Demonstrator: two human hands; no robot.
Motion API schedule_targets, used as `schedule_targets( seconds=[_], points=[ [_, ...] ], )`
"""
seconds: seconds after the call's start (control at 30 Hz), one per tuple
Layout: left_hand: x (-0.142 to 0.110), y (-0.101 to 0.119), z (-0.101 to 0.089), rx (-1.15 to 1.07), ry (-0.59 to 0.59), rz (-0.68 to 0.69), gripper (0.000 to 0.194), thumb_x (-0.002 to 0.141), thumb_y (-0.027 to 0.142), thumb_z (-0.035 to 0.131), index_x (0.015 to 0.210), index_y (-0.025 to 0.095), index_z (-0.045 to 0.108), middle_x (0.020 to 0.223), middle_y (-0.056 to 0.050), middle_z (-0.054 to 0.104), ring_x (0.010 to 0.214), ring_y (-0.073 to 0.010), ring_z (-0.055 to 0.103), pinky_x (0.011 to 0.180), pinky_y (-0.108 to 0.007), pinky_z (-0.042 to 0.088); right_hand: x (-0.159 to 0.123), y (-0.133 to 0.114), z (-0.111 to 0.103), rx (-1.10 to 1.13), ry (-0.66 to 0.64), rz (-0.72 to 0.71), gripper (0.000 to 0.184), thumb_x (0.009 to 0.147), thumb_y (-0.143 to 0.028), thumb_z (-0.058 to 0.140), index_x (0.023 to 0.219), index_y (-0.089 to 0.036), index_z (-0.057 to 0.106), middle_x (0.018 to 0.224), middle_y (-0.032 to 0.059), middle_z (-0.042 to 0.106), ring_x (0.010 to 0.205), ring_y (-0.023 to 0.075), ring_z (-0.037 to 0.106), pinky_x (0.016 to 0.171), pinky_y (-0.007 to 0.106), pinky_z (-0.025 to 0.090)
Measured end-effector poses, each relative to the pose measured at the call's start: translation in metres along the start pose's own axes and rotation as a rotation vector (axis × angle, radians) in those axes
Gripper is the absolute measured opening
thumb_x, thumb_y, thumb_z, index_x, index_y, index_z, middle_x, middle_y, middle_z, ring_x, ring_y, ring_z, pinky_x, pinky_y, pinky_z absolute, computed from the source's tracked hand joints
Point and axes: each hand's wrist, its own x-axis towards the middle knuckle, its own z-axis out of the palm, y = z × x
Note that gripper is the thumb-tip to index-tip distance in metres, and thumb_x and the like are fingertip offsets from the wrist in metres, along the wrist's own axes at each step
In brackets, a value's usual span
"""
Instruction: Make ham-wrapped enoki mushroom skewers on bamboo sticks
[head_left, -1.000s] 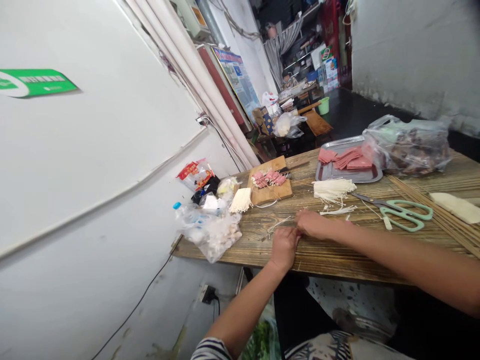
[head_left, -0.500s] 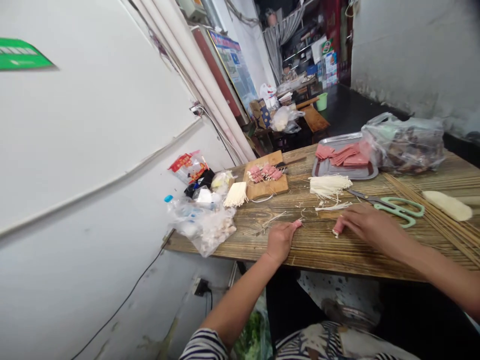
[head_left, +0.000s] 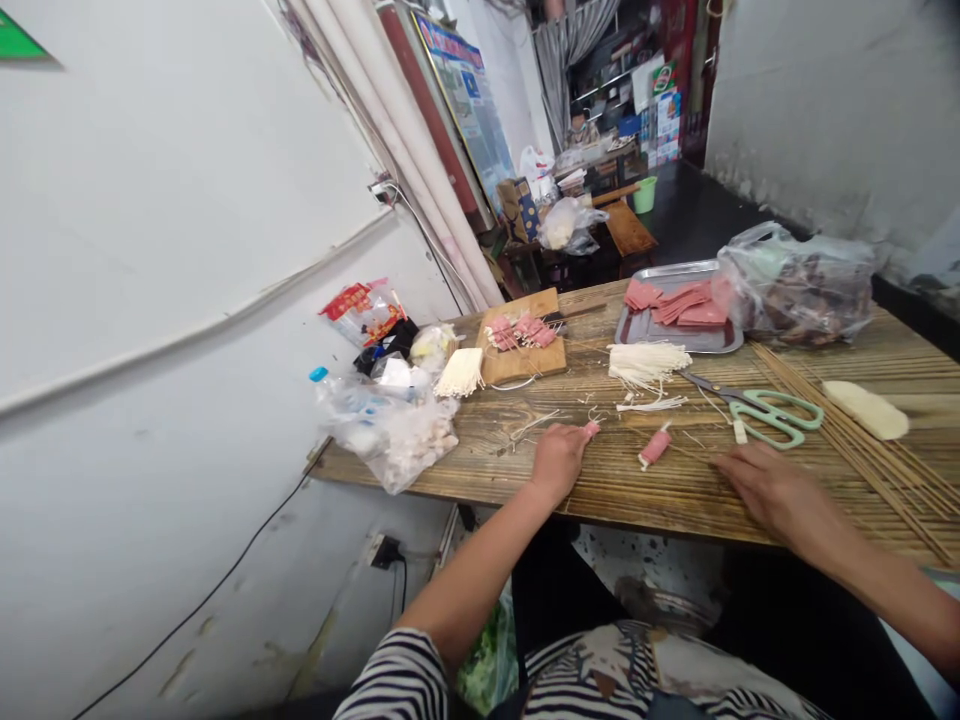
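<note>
Pinching a pink roll at the fingertips of the left hand, low over the bench. Resting the right hand palm down, well apart from the left, fingers loosely bent; cannot tell whether gripping the thin skewer that runs toward a second roll, lying between both hands. Has white mushrooms and green-handled scissors just beyond. Farther back, has a metal tray of pink slices and, leftward, a cutting board bearing more rolls.
</note>
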Motion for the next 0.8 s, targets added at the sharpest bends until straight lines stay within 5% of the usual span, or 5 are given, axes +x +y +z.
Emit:
schedule_targets(
  seconds=[0.37,0.8],
  points=[
    [0.011,0.005,-0.006,-0.053,-0.125,-0.082,0.047,0.100,0.041,0.036,0.088,0.018,0.075,0.074,-0.006,0.073,0.064,-0.0136,0.061,0.071,-0.027,0.042,-0.002,-0.032,0.003,0.035,-0.037,-0.010,0.029,0.096,-0.028,0.037,0.094,-0.020,0.065,0.079,0.0046,0.057,0.070,0.0154,0.054,0.062,0.028,0.041],
    [0.011,0.002,-0.001,-0.063,-0.101,-0.078,0.049,0.099,0.043,0.036,0.082,0.018,0.075,0.068,-0.004,0.069,0.060,-0.0122,0.055,0.069,-0.025,0.041,0.004,-0.045,0.003,0.086,-0.106,0.068,0.030,0.097,-0.027,0.035,0.087,-0.021,0.063,0.078,0.0042,0.056,0.068,0.0150,0.054,0.060,0.028,0.038]
  ],
)
